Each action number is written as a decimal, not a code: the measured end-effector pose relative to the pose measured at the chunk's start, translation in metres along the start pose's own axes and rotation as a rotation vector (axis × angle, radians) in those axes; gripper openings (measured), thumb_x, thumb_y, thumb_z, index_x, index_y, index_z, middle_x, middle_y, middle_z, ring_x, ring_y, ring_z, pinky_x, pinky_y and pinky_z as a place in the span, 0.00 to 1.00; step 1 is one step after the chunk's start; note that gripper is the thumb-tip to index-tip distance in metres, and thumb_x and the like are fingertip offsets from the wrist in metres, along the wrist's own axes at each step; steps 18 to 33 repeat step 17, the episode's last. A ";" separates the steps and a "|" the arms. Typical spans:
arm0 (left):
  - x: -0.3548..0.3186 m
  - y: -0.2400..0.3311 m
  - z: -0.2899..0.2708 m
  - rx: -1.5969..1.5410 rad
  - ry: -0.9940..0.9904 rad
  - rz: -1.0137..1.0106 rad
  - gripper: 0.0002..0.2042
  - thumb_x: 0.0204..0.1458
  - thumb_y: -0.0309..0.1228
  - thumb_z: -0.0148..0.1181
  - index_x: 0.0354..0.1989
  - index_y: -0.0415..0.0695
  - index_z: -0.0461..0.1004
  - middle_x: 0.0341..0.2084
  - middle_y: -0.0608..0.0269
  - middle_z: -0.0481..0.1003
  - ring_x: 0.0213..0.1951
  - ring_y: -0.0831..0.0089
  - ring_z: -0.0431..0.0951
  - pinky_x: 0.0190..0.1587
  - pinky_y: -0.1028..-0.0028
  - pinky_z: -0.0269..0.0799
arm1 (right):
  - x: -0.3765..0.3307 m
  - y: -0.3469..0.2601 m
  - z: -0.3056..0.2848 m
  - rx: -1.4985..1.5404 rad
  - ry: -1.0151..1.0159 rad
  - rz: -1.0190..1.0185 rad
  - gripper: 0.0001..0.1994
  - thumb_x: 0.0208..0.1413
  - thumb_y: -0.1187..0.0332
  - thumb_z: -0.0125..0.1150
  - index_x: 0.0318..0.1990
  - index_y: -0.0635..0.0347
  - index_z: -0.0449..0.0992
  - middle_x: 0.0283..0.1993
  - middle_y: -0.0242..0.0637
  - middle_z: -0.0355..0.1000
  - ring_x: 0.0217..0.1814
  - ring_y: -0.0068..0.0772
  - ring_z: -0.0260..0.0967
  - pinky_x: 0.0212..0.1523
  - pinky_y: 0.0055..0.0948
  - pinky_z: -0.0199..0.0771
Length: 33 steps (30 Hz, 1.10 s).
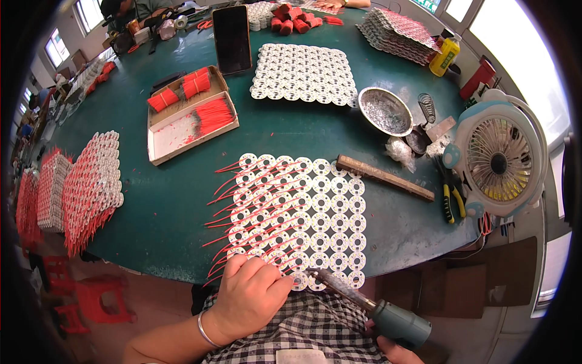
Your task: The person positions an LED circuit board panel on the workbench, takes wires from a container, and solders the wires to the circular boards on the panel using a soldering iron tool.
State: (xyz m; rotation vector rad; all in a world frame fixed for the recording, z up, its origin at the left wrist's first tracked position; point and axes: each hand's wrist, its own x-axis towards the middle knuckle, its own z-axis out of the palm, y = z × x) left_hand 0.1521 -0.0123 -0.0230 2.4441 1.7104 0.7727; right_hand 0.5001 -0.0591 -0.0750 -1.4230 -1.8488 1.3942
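Note:
In front of me lies a panel (339,222) of joined round white circuit boards, each with a hole in its middle. Thin red wires (225,216) stick out leftward from the boards of its left columns. My left hand (253,294) rests over the panel's near left corner with curled fingers pressed together; what they pinch is hidden. In my right hand (397,352), mostly hidden at the lower edge, is a soldering iron (400,324) with a dark green handle. Its tip reaches the near row, just right of my left fingers. A wooden bar (385,177) lies across the panel's far right corner.
Beyond the panel are a cardboard box (193,145) with red wire bundles, a phone (233,39), another board panel (303,74) and a metal bowl (385,111). Pliers (451,197) and a fan (500,161) stand right; wired panel stacks (94,182) left. Other people sit across the table.

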 end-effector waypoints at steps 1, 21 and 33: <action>-0.001 -0.001 0.000 0.000 0.001 -0.004 0.04 0.44 0.30 0.60 0.29 0.49 0.77 0.24 0.71 0.67 0.32 0.72 0.68 0.41 0.68 0.59 | -0.008 0.021 -0.001 0.003 -0.027 0.008 0.25 0.49 0.68 0.68 0.56 0.62 0.68 0.53 0.45 0.71 0.53 0.40 0.70 0.54 0.35 0.68; -0.007 0.011 -0.003 -0.017 -0.033 -0.016 0.10 0.42 0.30 0.63 0.36 0.53 0.81 0.26 0.76 0.69 0.35 0.74 0.69 0.42 0.66 0.55 | -0.025 0.006 -0.006 0.169 0.114 0.129 0.23 0.52 0.62 0.65 0.54 0.60 0.69 0.54 0.34 0.71 0.52 0.33 0.70 0.56 0.36 0.68; -0.007 0.011 -0.003 -0.017 -0.033 -0.016 0.10 0.42 0.30 0.63 0.36 0.53 0.81 0.26 0.76 0.69 0.35 0.74 0.69 0.42 0.66 0.55 | -0.025 0.006 -0.006 0.169 0.114 0.129 0.23 0.52 0.62 0.65 0.54 0.60 0.69 0.54 0.34 0.71 0.52 0.33 0.70 0.56 0.36 0.68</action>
